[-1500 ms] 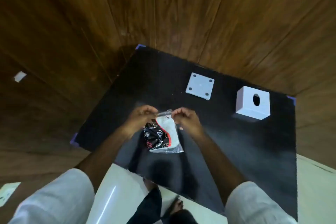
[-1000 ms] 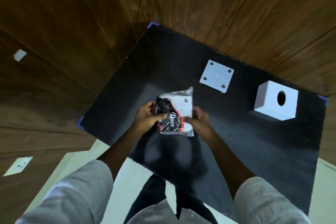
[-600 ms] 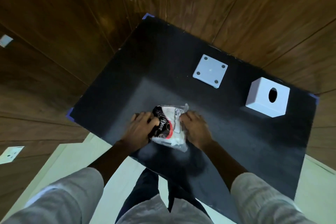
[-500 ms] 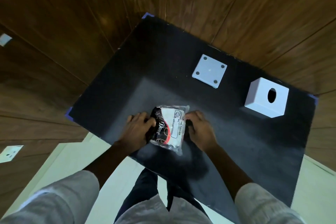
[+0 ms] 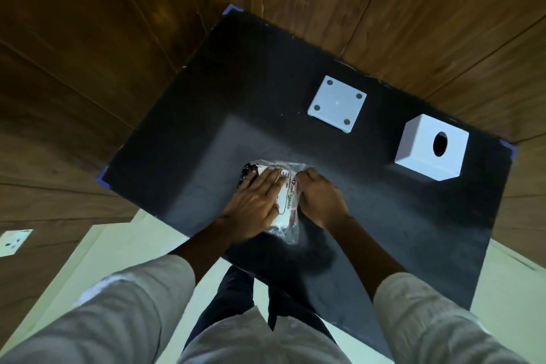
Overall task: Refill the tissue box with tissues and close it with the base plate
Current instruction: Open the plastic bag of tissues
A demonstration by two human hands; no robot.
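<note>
A plastic-wrapped tissue pack (image 5: 288,201), white with black and red print, lies on the black mat (image 5: 183,139). My left hand (image 5: 255,202) lies flat on top of it, fingers spread. My right hand (image 5: 320,196) grips the wrapper's right edge with curled fingers. The white cube tissue box (image 5: 430,152) stands at the right with its round hole facing up. The white square base plate (image 5: 336,103) with dark corner pads lies flat behind the pack, left of the box.
The black mat covers a small table set against brown wood-panelled walls (image 5: 118,38). Blue tape marks its corners. A pale floor (image 5: 124,245) shows below. A wall socket (image 5: 13,242) sits at far left. My legs are under the table's near edge.
The pack was held up between both hands, then lowered onto the mat. My left hand moved from the pack's left side onto its top; my right hand stays at its right edge.
</note>
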